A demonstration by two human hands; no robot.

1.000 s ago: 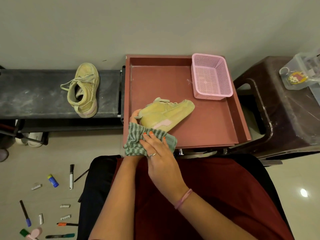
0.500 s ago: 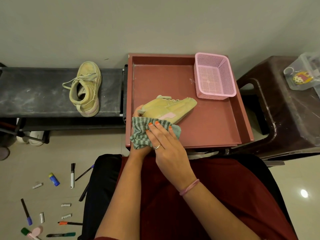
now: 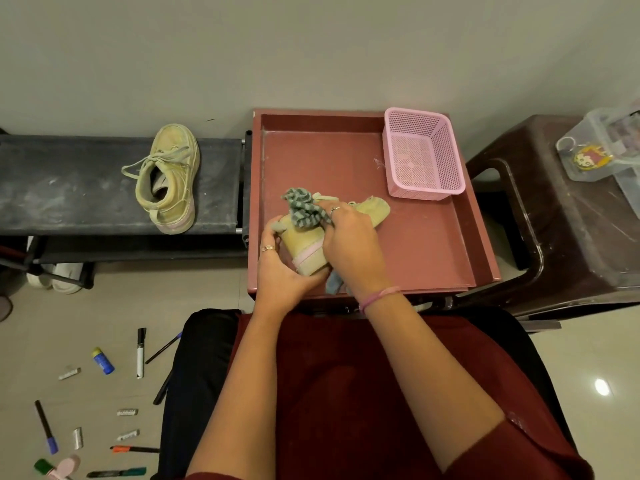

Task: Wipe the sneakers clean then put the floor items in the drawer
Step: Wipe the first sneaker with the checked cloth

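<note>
Head view: one sneaker [image 3: 313,242] is steadied over the open drawer [image 3: 433,258] by the left hand [image 3: 282,271], curled round its heel, so that the striped cloth [image 3: 304,211], bunched in the right hand [image 3: 349,244], can be rubbed across its upper. The second sneaker [image 3: 168,178] is left on the bench [image 3: 69,188]; markers [image 3: 140,351] lie on the floor.

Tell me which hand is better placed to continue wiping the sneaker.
Right hand: it already grips the cloth on the sneaker, while the left hand holds its heel.
</note>
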